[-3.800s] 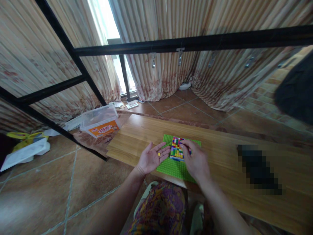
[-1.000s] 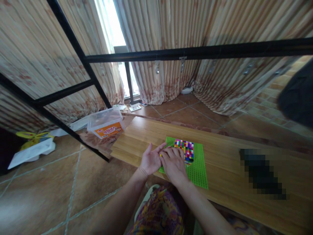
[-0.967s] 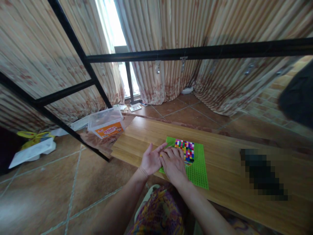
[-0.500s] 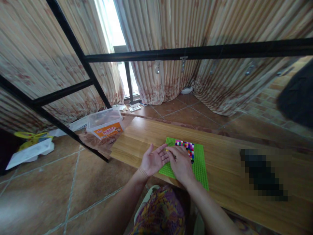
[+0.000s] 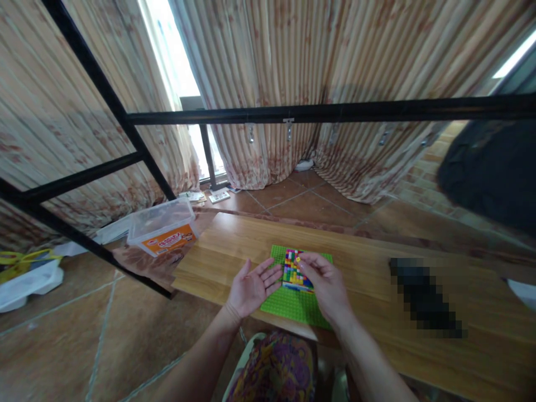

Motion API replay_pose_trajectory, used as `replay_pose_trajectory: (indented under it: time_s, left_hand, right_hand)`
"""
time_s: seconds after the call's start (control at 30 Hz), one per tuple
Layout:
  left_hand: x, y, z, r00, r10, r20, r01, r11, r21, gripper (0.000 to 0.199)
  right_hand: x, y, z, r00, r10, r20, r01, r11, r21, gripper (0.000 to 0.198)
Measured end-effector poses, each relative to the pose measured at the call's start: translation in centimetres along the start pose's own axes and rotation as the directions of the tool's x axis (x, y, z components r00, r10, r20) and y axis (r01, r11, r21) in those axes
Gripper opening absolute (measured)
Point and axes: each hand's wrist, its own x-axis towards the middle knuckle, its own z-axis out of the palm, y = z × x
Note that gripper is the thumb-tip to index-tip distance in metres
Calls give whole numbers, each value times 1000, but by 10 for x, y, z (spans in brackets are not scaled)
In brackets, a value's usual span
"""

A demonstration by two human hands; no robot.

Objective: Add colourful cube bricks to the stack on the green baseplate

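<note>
A green studded baseplate lies on the wooden table, bearing a block of small multicoloured bricks. My right hand is over the plate's right side, thumb and forefinger pinching a small yellow brick above the coloured bricks. It hides part of the block and plate. My left hand is palm up at the plate's left edge, fingers stretched out. I cannot make out anything lying on its palm.
The wooden table runs to the right, with a dark pixelated patch on it. A clear plastic box with an orange label stands on the floor at left. A black metal frame crosses in front of striped curtains.
My right hand has moved away from the left palm to the right, with the yellow brick between its fingertips. The left hand stays open, palm up. The whole view has shifted.
</note>
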Motion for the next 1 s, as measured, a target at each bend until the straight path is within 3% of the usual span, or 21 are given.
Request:
replay_pose_trajectory:
  time_s: [0.17, 0.33, 0.57, 0.8, 1.0]
  left_hand:
    - [0, 1, 1, 1000, -9, -21, 10, 1000, 12, 56]
    - [1, 1, 0, 1000, -19, -24, 20, 1000, 18, 55]
    - [1, 1, 3, 999, -24, -44, 25, 999, 27, 56]
    - [1, 1, 3, 998, -34, -49, 35, 999, 27, 54]
    - [2, 1, 2, 998, -39, -47, 41, 999, 34, 52]
  right_hand:
    - [9, 4, -25, 989, -78, -122, 39, 956, -292, 25]
    - [10, 5, -41, 970, -242, -10, 170, 708, -685, 29]
    - [11, 7, -32, 961, -274, 30, 166, 488, -857, 26]
    - [18, 12, -28, 959, -281, 32, 160, 445, -881, 23]
    - [17, 10, -30, 964, -266, 20, 160, 515, -842, 24]
